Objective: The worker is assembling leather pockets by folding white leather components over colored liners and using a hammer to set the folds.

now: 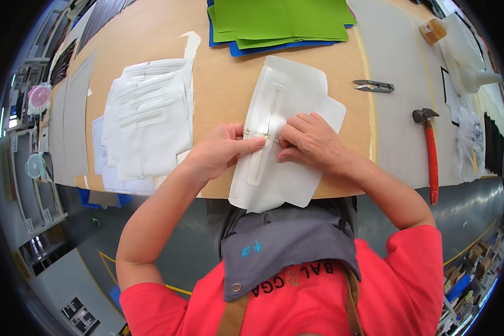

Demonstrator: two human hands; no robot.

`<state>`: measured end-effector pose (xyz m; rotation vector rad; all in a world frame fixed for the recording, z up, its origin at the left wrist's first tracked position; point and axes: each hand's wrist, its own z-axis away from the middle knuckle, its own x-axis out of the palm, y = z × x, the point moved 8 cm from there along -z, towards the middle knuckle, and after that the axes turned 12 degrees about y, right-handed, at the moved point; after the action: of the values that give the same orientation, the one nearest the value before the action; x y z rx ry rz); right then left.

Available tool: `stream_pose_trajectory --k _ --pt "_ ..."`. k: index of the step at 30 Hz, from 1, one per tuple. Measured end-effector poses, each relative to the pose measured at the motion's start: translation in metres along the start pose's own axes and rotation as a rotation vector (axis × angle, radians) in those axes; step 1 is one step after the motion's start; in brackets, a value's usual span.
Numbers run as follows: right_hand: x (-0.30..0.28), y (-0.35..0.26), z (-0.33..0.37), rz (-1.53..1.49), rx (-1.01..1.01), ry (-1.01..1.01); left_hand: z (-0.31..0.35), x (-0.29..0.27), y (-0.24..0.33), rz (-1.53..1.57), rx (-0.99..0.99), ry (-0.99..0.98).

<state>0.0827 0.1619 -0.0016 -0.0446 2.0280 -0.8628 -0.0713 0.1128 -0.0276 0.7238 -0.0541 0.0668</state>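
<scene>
A notched white panel point(299, 81), seemingly of thin sheet material, lies tilted at the table's front edge. A long narrow framed slot runs down its left part. My left hand point(221, 147) is closed on the panel's left edge, its thumb pressing on top beside the slot and its other fingers partly hidden. Over the panel's middle, my right hand point(312, 141) is closed with curled fingers, close to the left thumb. Thin thread-like strands point(267, 136) show between the hands at the slot. What the right fingertips pinch is hidden.
Similar white panels point(151, 126) lie stacked at left. Green sheets point(280, 22) on blue ones point(263, 49) lie at the back. To the right are thread snips point(374, 86), a red-handled hammer point(431, 154), a brown-yellow jar point(433, 31) and a clear plastic bag point(469, 140).
</scene>
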Motion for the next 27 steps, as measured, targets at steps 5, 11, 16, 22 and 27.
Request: stream_pose_trajectory --k 5,11,16,22,27 --pt "0.002 0.004 0.002 -0.038 -0.007 -0.012 0.002 0.002 -0.01 0.124 -0.108 -0.119" --pt "0.003 0.0 0.001 -0.011 -0.06 -0.023 0.009 -0.006 -0.006 0.103 -0.057 -0.141" --pt "0.005 0.006 0.007 -0.013 -0.014 -0.107 0.008 -0.004 0.005 0.043 0.097 0.089" --pt "-0.09 0.046 0.012 0.264 0.092 0.403 0.007 -0.01 -0.002 0.161 0.017 0.163" --pt "-0.137 0.106 0.039 0.662 0.191 0.43 0.005 -0.005 -0.003 0.177 0.027 0.149"
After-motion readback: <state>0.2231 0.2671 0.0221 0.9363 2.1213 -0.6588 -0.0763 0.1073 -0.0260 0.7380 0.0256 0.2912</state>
